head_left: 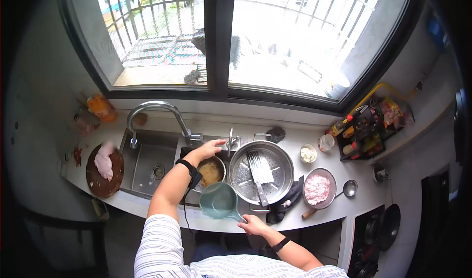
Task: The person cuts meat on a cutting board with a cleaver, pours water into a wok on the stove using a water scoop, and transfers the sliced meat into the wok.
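Note:
My right hand [254,225] is closed round the handle of a green translucent water scoop [219,200], held at the counter's front edge. My left hand [210,149] reaches over the right sink basin, its fingers stretched toward the upright tap lever [230,136]. I cannot tell whether they touch it. Below that hand, a metal pot [224,175] with yellowish-brown contents sits in the basin, partly hidden by my wrist and the scoop. To the right stands a large perforated steel pan [289,172]. A cleaver [260,179] lies in it.
A round board [114,185] with raw poultry [103,162] lies left of the sink, beneath the curved faucet [157,105]. On the right are a bowl of pink minced meat [316,188], a ladle [349,188], a dark cloth [290,202] and a spice rack [364,140].

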